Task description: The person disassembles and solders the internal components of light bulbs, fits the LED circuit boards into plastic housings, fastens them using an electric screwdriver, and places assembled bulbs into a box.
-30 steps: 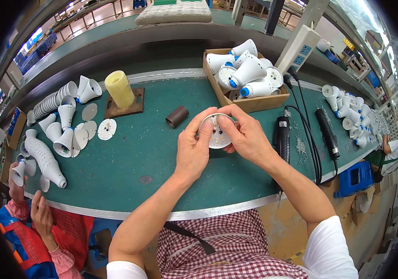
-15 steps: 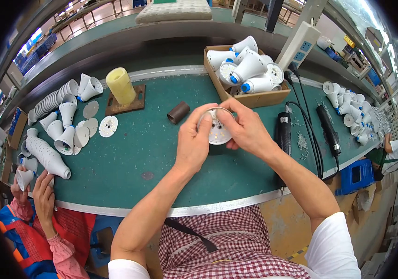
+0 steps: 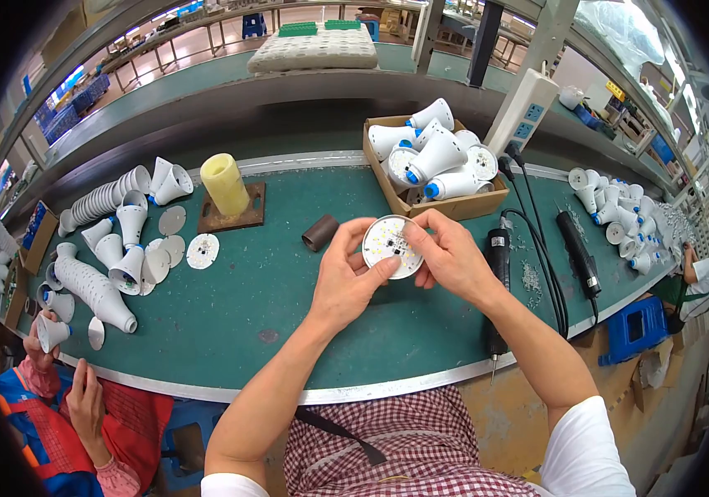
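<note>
Above the middle of the bench I hold an LED bulb (image 3: 387, 235), its round white circuit board facing me. The board carries small yellow LEDs and dark parts. My left hand (image 3: 344, 277) grips the rim from the left, its thumb on the lower part of the board. On the right side my right hand (image 3: 455, 258) holds the rim, with the thumb pressed near the board's upper right. The bulb's body behind the board is hidden. A short brown tube (image 3: 319, 233) lies just left of my left hand.
A cardboard box (image 3: 487, 203) of bulbs stands behind my hands. To the right lie electric screwdrivers (image 3: 498, 261) with cables and more bulbs (image 3: 619, 207). White housings (image 3: 93, 286), round boards (image 3: 203, 251) and a yellow cylinder (image 3: 226, 184) are left. A co-worker's hand (image 3: 87, 406) is lower left.
My hands and the bulb have come slightly lower in view. The board now faces me more fully, and my left thumb has shifted down it. The co-worker's nearer hand has moved lower.
</note>
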A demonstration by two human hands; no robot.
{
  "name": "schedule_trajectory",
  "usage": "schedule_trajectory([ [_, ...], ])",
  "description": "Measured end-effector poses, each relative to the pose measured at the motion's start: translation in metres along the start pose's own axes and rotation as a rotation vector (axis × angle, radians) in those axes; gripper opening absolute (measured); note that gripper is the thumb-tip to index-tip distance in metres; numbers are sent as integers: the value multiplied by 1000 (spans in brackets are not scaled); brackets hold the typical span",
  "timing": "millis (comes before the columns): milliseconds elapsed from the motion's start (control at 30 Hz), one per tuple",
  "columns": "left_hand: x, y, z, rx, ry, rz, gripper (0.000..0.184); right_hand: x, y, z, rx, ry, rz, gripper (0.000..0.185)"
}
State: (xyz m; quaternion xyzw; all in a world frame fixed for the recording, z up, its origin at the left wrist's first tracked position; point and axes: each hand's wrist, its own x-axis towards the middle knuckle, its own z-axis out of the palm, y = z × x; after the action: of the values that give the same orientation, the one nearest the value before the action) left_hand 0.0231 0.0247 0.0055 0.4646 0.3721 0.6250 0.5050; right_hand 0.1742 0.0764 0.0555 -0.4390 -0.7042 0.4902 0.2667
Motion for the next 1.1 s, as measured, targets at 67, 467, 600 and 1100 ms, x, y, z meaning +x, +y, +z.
schedule_trajectory([
  [67,0,1,-1,5,8,-22,52,0,2,0,29,-1,13,32],
  [467,-1,-2,-1,-1,-9,86,38,-3,8,5,86,0,-81,32],
  [600,3,-6,-3,-139,0,-76,28,-5,7,10,-108,28,-217,32],
  [1100,3,-18,5,-275,149,-78,20,3,7,26,-126,-32,-72,36],
])
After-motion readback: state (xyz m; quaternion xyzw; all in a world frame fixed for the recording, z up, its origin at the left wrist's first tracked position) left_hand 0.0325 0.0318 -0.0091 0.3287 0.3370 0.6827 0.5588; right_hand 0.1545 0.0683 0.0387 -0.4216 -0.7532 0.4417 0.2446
